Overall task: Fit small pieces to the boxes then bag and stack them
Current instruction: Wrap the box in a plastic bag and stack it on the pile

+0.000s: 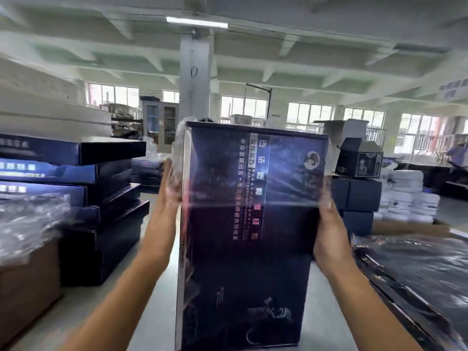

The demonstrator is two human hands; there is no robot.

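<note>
Over the worktop (81, 300), between the stack of dark boxes (106, 219) and the bagged boxes (417, 274), the dark printed box (243, 262) is held on end with the clear bag (253, 173) sleeved over its upper half only. The film is best drawn down evenly on both sides, I'd judge, so no corner snags. The left hand (172, 183) presses flat on the box's left side, fingers (170, 168) straight amid the film. The right hand (329, 239) clasps the right edge at the bag's hem, thumb in front.
</note>
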